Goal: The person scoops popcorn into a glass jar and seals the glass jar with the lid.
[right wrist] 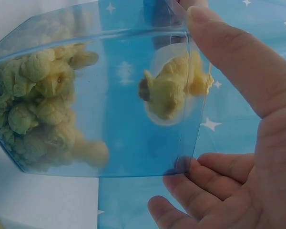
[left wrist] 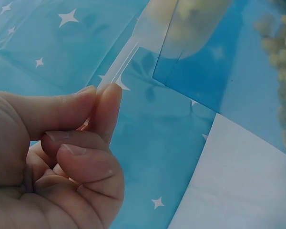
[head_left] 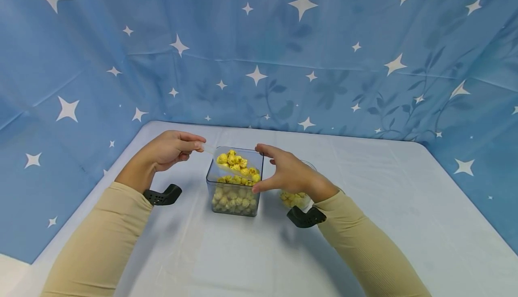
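A tall clear plastic container [head_left: 252, 156] stands on the table, its lower part full of yellow popcorn [head_left: 234, 199]. My left hand [head_left: 171, 148], left of it, pinches the thin handle of a translucent white scoop [left wrist: 121, 64] between thumb and forefinger. Popcorn pieces lie in the scoop's bowl, at the container's open top; the right wrist view shows this bowl through the container wall. My right hand [head_left: 289, 171] holds the container's right side near the rim, thumb [right wrist: 229, 43] on one edge and fingers [right wrist: 195, 195] at the opposite edge.
Partly hidden behind my right wrist, a round clear bowl [head_left: 309, 164] with more popcorn stands right of the container. A white cloth covers the table [head_left: 226, 261]. Behind it hangs a blue curtain [head_left: 226, 27] with white stars.
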`<action>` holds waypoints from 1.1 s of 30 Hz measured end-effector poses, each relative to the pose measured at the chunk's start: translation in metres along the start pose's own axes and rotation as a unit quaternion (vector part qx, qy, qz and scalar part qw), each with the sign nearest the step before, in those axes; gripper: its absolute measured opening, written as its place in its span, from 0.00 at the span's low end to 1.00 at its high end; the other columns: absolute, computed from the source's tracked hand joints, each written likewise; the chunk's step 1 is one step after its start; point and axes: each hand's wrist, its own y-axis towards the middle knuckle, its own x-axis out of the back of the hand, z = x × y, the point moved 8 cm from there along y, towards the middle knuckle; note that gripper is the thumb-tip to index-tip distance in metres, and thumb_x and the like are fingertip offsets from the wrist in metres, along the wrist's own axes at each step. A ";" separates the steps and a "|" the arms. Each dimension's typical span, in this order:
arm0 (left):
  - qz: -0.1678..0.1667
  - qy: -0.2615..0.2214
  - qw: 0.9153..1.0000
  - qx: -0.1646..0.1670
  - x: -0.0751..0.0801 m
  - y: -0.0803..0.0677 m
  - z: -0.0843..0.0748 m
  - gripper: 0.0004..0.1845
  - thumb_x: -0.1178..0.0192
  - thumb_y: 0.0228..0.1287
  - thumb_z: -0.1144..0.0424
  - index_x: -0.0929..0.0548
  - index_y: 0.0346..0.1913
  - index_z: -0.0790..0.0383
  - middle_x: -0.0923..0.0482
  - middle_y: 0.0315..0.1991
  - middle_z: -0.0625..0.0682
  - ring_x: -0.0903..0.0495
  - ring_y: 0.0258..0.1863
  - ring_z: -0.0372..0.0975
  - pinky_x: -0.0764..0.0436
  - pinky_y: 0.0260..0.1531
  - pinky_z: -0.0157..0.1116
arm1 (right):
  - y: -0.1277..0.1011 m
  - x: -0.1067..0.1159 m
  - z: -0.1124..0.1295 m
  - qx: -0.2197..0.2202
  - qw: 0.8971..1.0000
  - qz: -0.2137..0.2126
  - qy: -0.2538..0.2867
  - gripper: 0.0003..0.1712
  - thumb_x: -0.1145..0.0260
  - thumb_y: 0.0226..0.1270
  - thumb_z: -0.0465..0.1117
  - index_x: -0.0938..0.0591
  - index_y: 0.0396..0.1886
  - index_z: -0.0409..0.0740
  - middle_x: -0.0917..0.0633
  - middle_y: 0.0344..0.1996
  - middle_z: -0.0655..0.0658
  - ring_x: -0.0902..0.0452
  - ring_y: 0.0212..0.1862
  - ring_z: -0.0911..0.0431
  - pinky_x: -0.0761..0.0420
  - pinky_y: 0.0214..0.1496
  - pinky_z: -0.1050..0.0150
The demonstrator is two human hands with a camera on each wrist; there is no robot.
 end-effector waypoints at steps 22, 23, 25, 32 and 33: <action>0.044 -0.003 0.999 0.000 -0.015 -0.001 0.006 0.23 0.49 0.78 0.67 0.32 0.68 0.79 0.23 0.43 0.53 0.39 0.25 0.36 0.32 0.32 0.33 | 0.000 0.000 0.002 0.005 1.000 -0.005 -0.003 0.62 0.18 0.52 0.50 0.44 0.79 0.37 0.38 0.75 0.40 0.42 0.74 0.46 0.37 0.71 0.48; 0.042 -0.004 0.999 0.001 -0.015 -0.001 0.007 0.23 0.49 0.78 0.67 0.32 0.68 0.78 0.23 0.43 0.53 0.39 0.25 0.36 0.32 0.32 0.33 | 0.000 0.000 0.002 0.006 1.000 -0.005 -0.003 0.61 0.18 0.53 0.50 0.43 0.79 0.37 0.38 0.75 0.39 0.42 0.74 0.46 0.37 0.71 0.48; 0.039 -0.004 0.999 0.001 -0.014 -0.001 0.007 0.23 0.49 0.78 0.67 0.32 0.68 0.78 0.23 0.44 0.53 0.39 0.25 0.36 0.32 0.32 0.33 | 0.000 -0.001 0.002 0.008 1.000 -0.006 -0.005 0.61 0.18 0.53 0.50 0.43 0.78 0.36 0.38 0.75 0.38 0.42 0.74 0.46 0.37 0.71 0.48; 0.032 -0.008 0.999 -0.004 -0.008 -0.001 0.005 0.23 0.50 0.78 0.68 0.33 0.69 0.79 0.23 0.42 0.51 0.40 0.25 0.36 0.32 0.33 0.34 | -0.001 -0.002 0.002 0.008 1.000 -0.008 -0.004 0.61 0.18 0.52 0.50 0.43 0.78 0.36 0.37 0.75 0.39 0.42 0.74 0.46 0.37 0.71 0.50; 0.033 -0.009 0.999 -0.005 -0.007 0.000 0.004 0.24 0.50 0.78 0.68 0.33 0.69 0.79 0.22 0.42 0.50 0.40 0.25 0.36 0.32 0.32 0.34 | -0.001 -0.002 0.002 0.009 1.000 -0.008 -0.004 0.61 0.18 0.52 0.50 0.43 0.78 0.36 0.37 0.75 0.39 0.42 0.74 0.46 0.37 0.71 0.50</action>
